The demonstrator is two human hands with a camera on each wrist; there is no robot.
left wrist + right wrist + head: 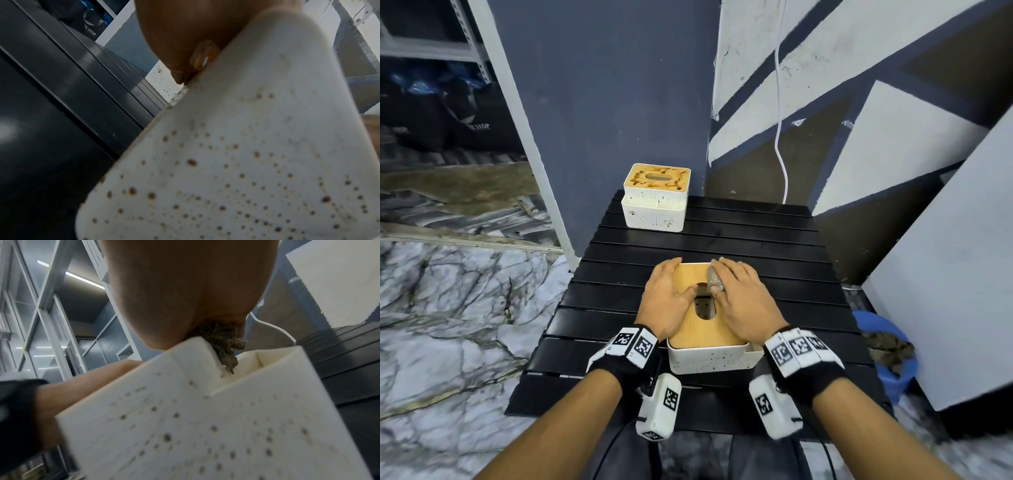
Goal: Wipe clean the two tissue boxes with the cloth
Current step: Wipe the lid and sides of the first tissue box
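Evidently to steady the near tissue box (705, 329) at lower centre, the left hand (664, 301) lies flat while the right hand (743, 298) presses, perhaps loosely clutching, the cloth (715, 281).

The head view looks steeply down on the black table (722, 219); both wrist views look up from beside the near tissue box (709, 359) (very close, blurred), which all three share.

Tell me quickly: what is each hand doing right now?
Left hand: open, resting flat on the near tissue box lid.
Right hand: pressing the cloth onto that lid; grip cannot be told.
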